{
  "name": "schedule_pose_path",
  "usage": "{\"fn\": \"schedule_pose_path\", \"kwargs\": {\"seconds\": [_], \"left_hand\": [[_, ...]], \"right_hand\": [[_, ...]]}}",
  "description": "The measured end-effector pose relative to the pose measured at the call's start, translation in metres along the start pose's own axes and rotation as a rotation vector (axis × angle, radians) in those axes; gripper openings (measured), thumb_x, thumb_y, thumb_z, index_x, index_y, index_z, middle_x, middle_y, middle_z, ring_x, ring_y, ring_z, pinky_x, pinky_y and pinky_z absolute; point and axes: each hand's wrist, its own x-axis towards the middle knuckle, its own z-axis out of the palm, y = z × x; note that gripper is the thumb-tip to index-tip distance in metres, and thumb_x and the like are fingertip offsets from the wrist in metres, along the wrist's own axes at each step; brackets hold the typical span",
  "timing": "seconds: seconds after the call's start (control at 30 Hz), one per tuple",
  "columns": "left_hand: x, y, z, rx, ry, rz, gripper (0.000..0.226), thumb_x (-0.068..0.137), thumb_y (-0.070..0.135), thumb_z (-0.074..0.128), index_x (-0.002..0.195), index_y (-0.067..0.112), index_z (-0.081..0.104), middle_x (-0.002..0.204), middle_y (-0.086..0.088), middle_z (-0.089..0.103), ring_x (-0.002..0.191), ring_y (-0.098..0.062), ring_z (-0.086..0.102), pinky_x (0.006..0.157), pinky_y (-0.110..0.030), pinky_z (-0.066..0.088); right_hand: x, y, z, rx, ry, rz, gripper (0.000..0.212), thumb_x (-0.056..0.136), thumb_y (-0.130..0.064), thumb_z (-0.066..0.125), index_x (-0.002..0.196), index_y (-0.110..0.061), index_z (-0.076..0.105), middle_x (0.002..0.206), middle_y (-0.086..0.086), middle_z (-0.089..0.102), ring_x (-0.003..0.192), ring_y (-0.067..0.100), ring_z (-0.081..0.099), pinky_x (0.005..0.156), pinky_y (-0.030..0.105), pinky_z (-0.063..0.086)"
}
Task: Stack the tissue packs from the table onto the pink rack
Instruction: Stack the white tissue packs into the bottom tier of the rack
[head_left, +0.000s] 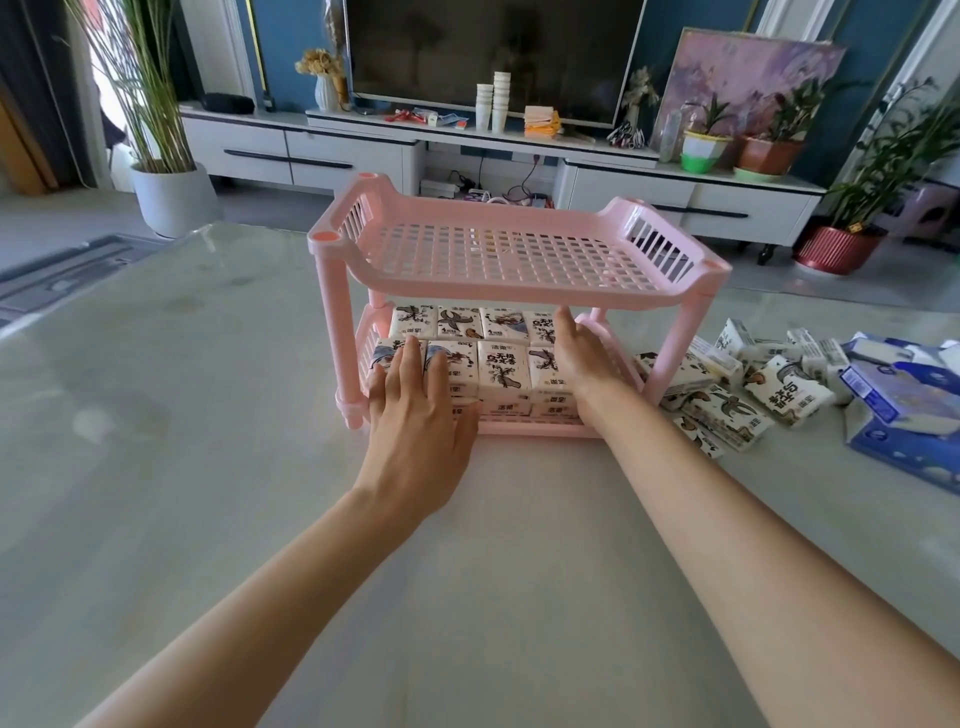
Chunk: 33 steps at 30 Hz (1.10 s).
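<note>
Packs (503, 366) in the rack (498, 292) need squaring, I judge; I press left hand (415, 415) and right hand (579, 356), flat, gripping nothing, inward evenly.

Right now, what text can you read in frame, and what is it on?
"无极乌龙香": top of a white tissue pack on the lower shelf of the pink rack; this is a best reading.
"洁柔": front face of that same pack.
Loose packs on the table: similar print, turned, not readable.
Blue packs: too blurred.
Items on the TV stand: too small.
</note>
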Motion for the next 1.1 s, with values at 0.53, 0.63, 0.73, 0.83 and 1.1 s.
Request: {"fn": "schedule_pose_path", "kwargs": {"seconds": [0.53, 0.63, 0.73, 0.83, 1.1], "left_hand": [[0.077, 0.02, -0.01, 0.025, -0.106, -0.357, 0.055, 0.1, 0.035, 0.02, 0.145, 0.003, 0.017, 0.153, -0.018, 0.011, 0.142, -0.032, 0.005, 0.116, -0.046, 0.005], [0.102, 0.008, 0.001, -0.047, -0.179, -0.602, 0.061, 0.098, 0.04, 0.022, 0.143, -0.002, 0.021, 0.146, -0.025, 0.026, 0.134, -0.036, 0.028, 0.113, -0.046, 0.023], [0.111, -0.002, -0.005, -0.117, -0.153, -0.605, 0.037, 0.092, 0.02, 0.033, 0.121, 0.002, 0.047, 0.115, -0.016, 0.055, 0.108, -0.033, 0.055, 0.09, -0.043, 0.049], [0.117, -0.007, -0.012, -0.184, -0.19, -0.592, 0.033, 0.094, 0.01, 0.033, 0.12, 0.001, 0.051, 0.11, -0.017, 0.056, 0.099, -0.033, 0.058, 0.081, -0.038, 0.049], [0.116, -0.01, -0.015, -0.3, -0.107, -0.67, 0.036, 0.096, 0.008, 0.03, 0.127, -0.001, 0.047, 0.131, -0.018, 0.051, 0.105, -0.03, 0.054, 0.087, -0.034, 0.043]], "right_hand": [[0.028, 0.012, -0.002, 0.082, -0.08, -0.083, 0.059, 0.092, -0.052, 0.024, 0.137, -0.017, 0.039, 0.146, 0.002, 0.037, 0.138, 0.021, 0.025, 0.114, 0.046, 0.02], [0.058, 0.042, 0.005, 0.212, -0.1, -0.046, 0.082, 0.067, -0.083, 0.036, 0.137, -0.04, 0.036, 0.148, -0.011, 0.034, 0.14, 0.017, 0.027, 0.112, 0.053, 0.023], [0.04, 0.031, 0.004, 0.323, -0.045, -0.027, 0.074, 0.081, -0.067, 0.04, 0.143, -0.028, 0.027, 0.149, -0.003, 0.033, 0.138, 0.022, 0.031, 0.11, 0.05, 0.029], [0.014, 0.01, 0.003, 0.265, 0.003, -0.046, 0.074, 0.085, -0.064, 0.033, 0.147, -0.032, 0.009, 0.156, -0.005, 0.013, 0.142, 0.02, 0.019, 0.112, 0.045, 0.024], [0.007, 0.004, 0.0, 0.145, -0.07, -0.063, 0.05, 0.103, -0.03, 0.02, 0.144, -0.002, 0.021, 0.146, 0.015, 0.032, 0.13, 0.026, 0.035, 0.097, 0.03, 0.033]]}}
